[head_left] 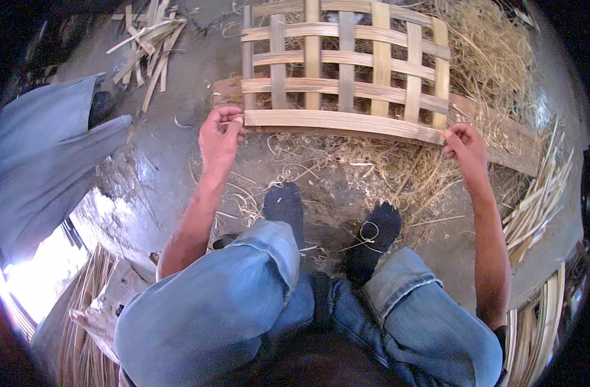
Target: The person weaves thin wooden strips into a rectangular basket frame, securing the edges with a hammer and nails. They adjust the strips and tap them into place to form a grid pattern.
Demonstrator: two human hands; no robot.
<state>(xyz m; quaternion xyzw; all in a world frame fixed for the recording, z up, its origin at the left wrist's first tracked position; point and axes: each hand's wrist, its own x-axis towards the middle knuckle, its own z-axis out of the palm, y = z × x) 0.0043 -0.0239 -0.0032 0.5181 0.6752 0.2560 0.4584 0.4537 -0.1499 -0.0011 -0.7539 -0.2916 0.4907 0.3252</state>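
Note:
A flat open lattice of woven bamboo strips [312, 58] lies ahead of me on a wooden board [463, 106]. Along its near side runs a pale crosswise strip [334, 119], nearest to me. My left hand [221, 132] pinches the left end of this strip between thumb and fingers. At the opposite end, my right hand [464, 143] grips the strip the same way. Both arms are stretched forward on either side of my knees. Square gaps show between the upright and crosswise strips.
Curly shavings [482, 45] heap up behind and around the lattice. Loose strips [150, 45] lie at the far left, with bundles of thin strips [540, 200] at the right. Another person's trouser leg [43, 142] is at left. My feet [284, 209] rest before the board.

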